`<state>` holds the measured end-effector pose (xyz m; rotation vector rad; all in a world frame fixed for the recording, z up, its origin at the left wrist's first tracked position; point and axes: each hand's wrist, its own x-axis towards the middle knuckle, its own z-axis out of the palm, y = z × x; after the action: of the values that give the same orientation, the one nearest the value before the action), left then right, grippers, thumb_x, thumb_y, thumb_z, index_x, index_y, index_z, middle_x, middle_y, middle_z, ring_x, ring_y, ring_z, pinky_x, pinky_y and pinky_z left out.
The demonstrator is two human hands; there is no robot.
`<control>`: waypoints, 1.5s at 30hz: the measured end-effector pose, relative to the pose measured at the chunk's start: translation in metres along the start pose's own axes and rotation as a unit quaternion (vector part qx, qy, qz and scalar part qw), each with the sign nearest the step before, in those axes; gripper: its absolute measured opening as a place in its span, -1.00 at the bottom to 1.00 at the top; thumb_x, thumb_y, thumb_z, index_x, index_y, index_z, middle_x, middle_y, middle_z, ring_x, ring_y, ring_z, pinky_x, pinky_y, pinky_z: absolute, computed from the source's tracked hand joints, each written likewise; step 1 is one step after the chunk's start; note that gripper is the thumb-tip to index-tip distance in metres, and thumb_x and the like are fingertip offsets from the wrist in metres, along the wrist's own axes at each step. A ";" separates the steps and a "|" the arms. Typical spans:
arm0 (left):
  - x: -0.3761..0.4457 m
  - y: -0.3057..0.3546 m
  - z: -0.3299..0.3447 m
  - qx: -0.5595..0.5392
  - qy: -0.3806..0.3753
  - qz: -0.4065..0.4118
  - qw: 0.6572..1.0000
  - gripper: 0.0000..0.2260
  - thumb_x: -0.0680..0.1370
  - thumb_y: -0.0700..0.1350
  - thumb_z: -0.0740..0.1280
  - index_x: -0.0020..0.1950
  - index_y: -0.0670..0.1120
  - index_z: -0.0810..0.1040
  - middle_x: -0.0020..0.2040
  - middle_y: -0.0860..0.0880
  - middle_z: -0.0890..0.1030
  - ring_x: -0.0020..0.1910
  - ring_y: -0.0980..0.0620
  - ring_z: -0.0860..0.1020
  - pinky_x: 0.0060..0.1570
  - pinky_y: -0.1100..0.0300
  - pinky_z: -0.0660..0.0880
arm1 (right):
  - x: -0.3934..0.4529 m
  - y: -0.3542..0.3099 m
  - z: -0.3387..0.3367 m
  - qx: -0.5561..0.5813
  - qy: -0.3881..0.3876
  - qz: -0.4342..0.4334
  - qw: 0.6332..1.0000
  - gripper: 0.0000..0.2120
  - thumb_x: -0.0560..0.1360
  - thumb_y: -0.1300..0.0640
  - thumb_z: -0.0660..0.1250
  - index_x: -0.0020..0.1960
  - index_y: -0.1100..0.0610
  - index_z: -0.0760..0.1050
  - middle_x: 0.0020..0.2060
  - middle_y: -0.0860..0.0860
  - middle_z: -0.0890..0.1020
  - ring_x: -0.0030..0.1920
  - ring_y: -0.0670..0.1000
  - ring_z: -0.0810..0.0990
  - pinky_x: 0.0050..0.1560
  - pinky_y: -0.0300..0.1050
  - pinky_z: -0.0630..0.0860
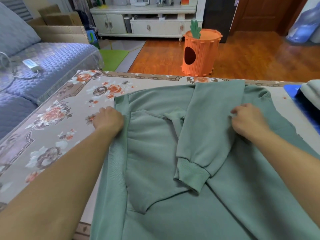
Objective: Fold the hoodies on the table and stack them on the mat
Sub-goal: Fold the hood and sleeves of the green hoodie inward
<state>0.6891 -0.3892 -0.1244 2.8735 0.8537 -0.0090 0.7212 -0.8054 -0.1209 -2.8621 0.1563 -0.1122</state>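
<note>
A green hoodie (155,153) lies spread front-up on the floral-covered table (57,118), its ribbed hem to the left. One sleeve (207,129) is folded across the body, cuff toward me. My left hand (108,119) grips the ribbed hem at the hoodie's far left corner. My right hand (247,119) pinches the fabric at the folded sleeve's right edge. At the far right edge a blue mat (292,91) holds a folded pale garment (311,90), only partly in view.
A blue quilted sofa (43,66) stands left of the table with a white remote (31,64) on it. Beyond the table's far edge are a wooden floor, an orange carrot-shaped pet house (200,52), cardboard boxes and a white cabinet (147,21).
</note>
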 end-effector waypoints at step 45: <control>-0.023 -0.051 0.005 -0.025 -0.051 0.014 0.998 -0.49 0.65 0.17 0.17 0.41 -0.20 0.36 0.29 -0.23 0.56 0.24 -0.27 0.55 0.15 -0.11 0.44 | -0.024 -0.057 0.034 -0.079 -0.010 0.013 0.997 -0.53 0.62 -0.09 0.07 0.45 0.09 0.35 0.52 0.23 0.24 0.47 0.30 0.21 0.48 0.25 0.11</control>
<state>0.6424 -0.3604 -0.1347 2.8105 0.7844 -0.1271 0.7057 -0.7393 -0.1391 -3.0169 0.2058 -0.0696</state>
